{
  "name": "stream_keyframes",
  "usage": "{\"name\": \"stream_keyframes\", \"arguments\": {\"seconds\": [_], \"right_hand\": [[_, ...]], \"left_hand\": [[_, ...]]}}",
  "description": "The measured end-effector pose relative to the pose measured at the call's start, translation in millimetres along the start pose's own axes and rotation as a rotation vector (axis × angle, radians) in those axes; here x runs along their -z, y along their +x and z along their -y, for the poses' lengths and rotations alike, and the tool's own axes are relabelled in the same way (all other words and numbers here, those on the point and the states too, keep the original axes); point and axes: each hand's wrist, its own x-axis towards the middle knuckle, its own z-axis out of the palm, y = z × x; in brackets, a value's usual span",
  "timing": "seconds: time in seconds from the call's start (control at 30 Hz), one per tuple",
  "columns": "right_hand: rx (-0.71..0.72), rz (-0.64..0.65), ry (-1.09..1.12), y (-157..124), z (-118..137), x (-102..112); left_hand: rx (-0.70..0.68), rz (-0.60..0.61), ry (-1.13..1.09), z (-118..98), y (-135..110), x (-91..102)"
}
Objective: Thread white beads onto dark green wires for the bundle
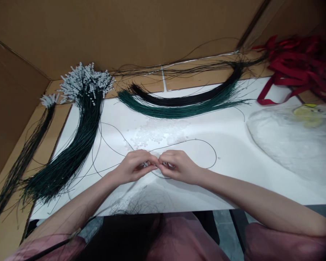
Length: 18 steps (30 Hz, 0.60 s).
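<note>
My left hand (138, 165) and my right hand (178, 166) meet over the white board, fingertips touching. Both are closed in a pinch on a thin dark cord (216, 156), which loops out to the right and also trails off to the left. Small whitish bits show between the fingers of each hand, too small to make out fully. Just beyond my hands lies a scatter of small clear-white beads (157, 131). To the left, a thick bundle of dark green cords (84, 134) ends in white beaded tips (87, 81).
Behind the beads lie a green cord bundle (174, 110) and a black one (176, 99). A thinner beaded bundle (40, 130) is at far left. Red ribbon (296, 69) is heaped at back right, above a clear plastic bag (293, 141). Cardboard walls (125, 32) enclose the white board (233, 188).
</note>
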Motion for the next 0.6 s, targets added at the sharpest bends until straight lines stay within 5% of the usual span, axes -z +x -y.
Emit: {"name": "stream_keyframes", "arguments": {"seconds": [0.6], "right_hand": [[0.004,-0.008,-0.009,0.2,-1.3,-2.1]], "left_hand": [[-0.056,-0.030,0.004,2.9,-0.3,-1.1]]}}
